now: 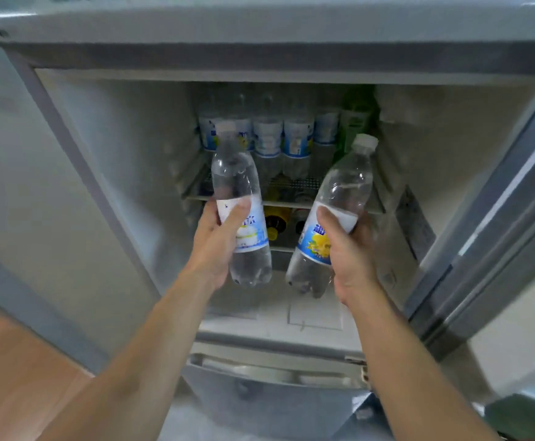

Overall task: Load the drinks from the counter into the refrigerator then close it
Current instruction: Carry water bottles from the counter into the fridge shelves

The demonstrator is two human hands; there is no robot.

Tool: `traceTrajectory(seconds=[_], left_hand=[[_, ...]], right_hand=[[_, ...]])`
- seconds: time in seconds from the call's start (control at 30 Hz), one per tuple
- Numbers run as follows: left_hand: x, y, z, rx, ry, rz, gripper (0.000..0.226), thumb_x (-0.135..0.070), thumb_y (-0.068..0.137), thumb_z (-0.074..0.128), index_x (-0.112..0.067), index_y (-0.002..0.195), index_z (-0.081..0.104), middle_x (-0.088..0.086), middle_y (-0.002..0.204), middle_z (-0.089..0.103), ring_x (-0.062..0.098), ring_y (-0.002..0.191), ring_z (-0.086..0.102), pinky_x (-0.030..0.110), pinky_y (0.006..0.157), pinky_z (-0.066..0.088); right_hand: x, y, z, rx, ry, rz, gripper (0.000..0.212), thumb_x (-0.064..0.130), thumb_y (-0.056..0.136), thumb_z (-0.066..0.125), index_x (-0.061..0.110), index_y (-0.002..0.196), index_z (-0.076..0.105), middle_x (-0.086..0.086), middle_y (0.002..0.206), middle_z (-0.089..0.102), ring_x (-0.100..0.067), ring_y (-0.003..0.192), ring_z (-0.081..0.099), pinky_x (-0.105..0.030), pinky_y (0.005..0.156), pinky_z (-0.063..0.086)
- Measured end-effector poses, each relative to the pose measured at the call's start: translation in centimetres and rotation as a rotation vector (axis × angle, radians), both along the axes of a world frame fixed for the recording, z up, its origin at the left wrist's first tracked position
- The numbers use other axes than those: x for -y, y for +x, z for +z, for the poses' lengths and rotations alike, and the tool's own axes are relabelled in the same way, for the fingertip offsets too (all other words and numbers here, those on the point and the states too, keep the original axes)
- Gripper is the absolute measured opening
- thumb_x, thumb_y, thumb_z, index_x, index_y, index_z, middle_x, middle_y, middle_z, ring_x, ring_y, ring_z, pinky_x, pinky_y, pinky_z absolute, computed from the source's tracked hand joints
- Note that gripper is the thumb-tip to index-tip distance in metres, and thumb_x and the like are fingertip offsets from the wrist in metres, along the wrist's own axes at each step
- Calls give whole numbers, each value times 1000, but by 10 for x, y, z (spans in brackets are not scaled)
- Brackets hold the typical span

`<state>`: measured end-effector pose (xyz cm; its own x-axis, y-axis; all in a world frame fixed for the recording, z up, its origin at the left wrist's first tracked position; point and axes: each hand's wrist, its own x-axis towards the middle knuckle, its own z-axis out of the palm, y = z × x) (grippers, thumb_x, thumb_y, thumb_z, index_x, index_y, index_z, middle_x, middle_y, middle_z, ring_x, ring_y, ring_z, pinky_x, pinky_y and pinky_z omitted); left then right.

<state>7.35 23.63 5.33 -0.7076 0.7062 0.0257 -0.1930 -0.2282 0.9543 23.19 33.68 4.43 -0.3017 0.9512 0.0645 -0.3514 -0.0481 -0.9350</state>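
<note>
I face the open refrigerator [107, 148]. My left hand [216, 246] grips a clear drink bottle [239, 183] with a blue and white label, held nearly upright in front of the wire shelf [294, 187]. My right hand [350, 259] grips a second clear bottle [344, 192] with a white cap and a blue and yellow label, tilted to the right. Both bottles hover just outside the fridge opening. Several similar bottles [267, 135] stand in a row at the back of the shelf, beside a green bottle [356, 119].
The fridge door [495, 237] stands open at the right. Below the wire shelf lie a yellow-capped bottle [274, 222] and other dark drinks. A lower freezer drawer [272, 396] sits beneath the compartment. Wooden floor [14, 370] shows at the lower left.
</note>
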Motion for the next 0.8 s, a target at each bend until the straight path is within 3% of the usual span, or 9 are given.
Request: traceTrajectory(seconds=[0.1,0.23,0.33,0.43,0.5,0.57,0.63,0.73,0.8], left_hand=[[-18,-26,15,-214,3,115,35,-22,86,75,-27,115,56,-15,91,76,6,83,73,18,63,56],[-45,-65,37,-387,35,233,46,-14,84,76,-26,121,51,-7,107,70,10,97,70,28,81,59],[-64,-93,50,-480,39,280,47,-16,81,76,-37,115,50,-11,106,65,-4,90,66,17,73,55],[-82,-113,46,-539,48,289,50,-16,82,75,-41,116,48,-12,114,59,-11,99,59,11,85,48],[-94,-123,40,-529,57,299,54,-11,82,75,-28,128,50,-13,115,57,-19,98,55,5,84,46],[-104,-134,37,-547,59,330,59,-7,82,75,-12,135,49,-16,113,55,-29,95,50,-2,80,41],[-110,-141,35,-564,61,333,58,-8,82,74,-18,134,48,-23,114,53,-33,96,47,-4,80,39],[-115,-142,35,-581,63,356,58,-10,81,74,-16,132,47,-20,118,54,-24,106,50,-2,86,39],[-115,-141,33,-562,59,365,63,-11,81,77,-8,135,45,-4,124,56,0,115,55,1,87,42]], right_hand=[[-12,-23,19,31,118,-34,36,28,76,78,29,108,59,18,92,74,-2,84,72,-16,64,55],[-29,-67,46,-10,200,-6,43,25,77,77,28,113,54,6,104,70,-8,94,71,-27,78,58],[-44,-103,58,0,248,-9,43,19,85,74,29,118,49,5,113,64,-6,101,66,-23,82,56],[-58,-134,57,20,268,-24,47,15,87,73,39,117,45,6,117,58,-5,106,60,-22,87,54],[-66,-152,55,30,247,-43,48,17,87,74,39,117,44,8,114,59,-4,103,60,-25,88,53],[-72,-168,51,31,247,-35,50,18,87,74,31,125,45,10,113,61,-1,99,61,-18,83,51],[-75,-181,49,49,280,-17,55,18,87,75,27,131,44,4,120,61,-4,103,61,-13,82,51],[-78,-199,45,54,331,12,54,17,84,77,24,129,48,-1,123,61,-5,107,62,-12,79,53],[-76,-205,45,82,356,6,58,18,82,79,19,132,49,-5,127,60,-11,111,62,-15,82,54]])
